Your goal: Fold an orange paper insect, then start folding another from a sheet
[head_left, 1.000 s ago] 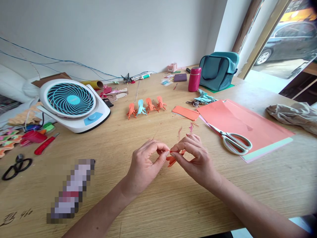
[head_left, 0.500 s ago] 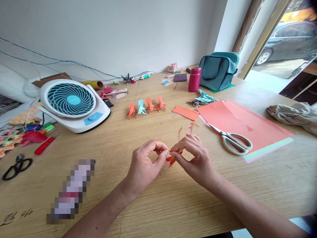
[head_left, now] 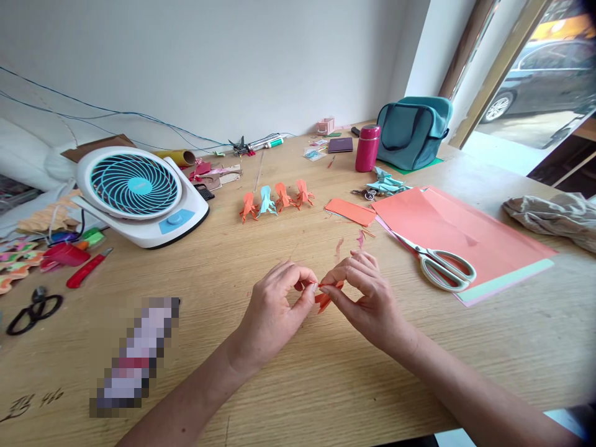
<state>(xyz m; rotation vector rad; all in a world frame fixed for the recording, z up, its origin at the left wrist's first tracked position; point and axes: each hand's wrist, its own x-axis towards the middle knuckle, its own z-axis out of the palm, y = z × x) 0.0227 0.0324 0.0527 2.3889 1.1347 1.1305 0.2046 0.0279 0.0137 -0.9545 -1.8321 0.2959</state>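
Note:
Over the wooden table [head_left: 326,385], my left hand [head_left: 272,313] and my right hand [head_left: 367,301] meet at the fingertips. Both pinch a small folded orange paper figure [head_left: 323,299], which pokes out below the fingers. Farther back stands a row of several finished paper figures [head_left: 277,200], orange ones with one light blue among them. Sheets of orange paper [head_left: 460,233] lie to the right, with white-handled scissors [head_left: 442,267] resting on them.
A white and teal desk fan [head_left: 139,195] stands at the left, with a red utility knife [head_left: 86,268] and black scissors [head_left: 32,307] nearer. A teal bag [head_left: 412,131] and magenta bottle [head_left: 367,148] stand at the back. A crumpled cloth [head_left: 554,214] lies far right.
My fingers have shifted slightly on the orange paper figure; the left thumb and forefinger closed in tighter. The view moved a little. Nothing else on the table moved.

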